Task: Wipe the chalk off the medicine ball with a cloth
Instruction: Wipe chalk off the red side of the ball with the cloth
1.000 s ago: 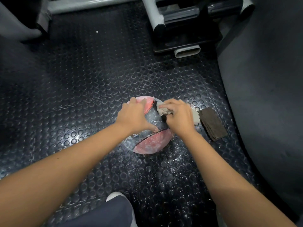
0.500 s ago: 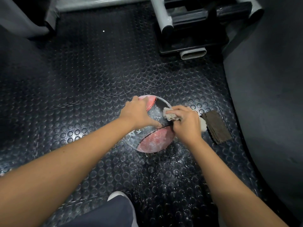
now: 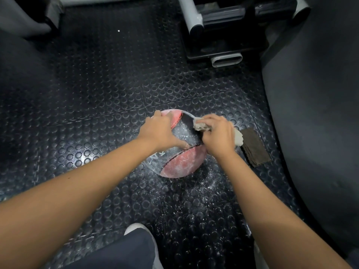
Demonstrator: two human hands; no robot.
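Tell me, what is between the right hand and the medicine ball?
A crumpled grey cloth: the head view shows the right hand gripping it against the black panel of the medicine ball.

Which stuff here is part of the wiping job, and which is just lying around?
In use: medicine ball, held by left hand; cloth, gripped in right hand.
Lying about: brown folded pad right of the ball; machine base beyond it.

A brown folded pad [image 3: 254, 147] lies on the studded black floor [image 3: 97, 94], a black machine base [image 3: 223, 45] beyond.
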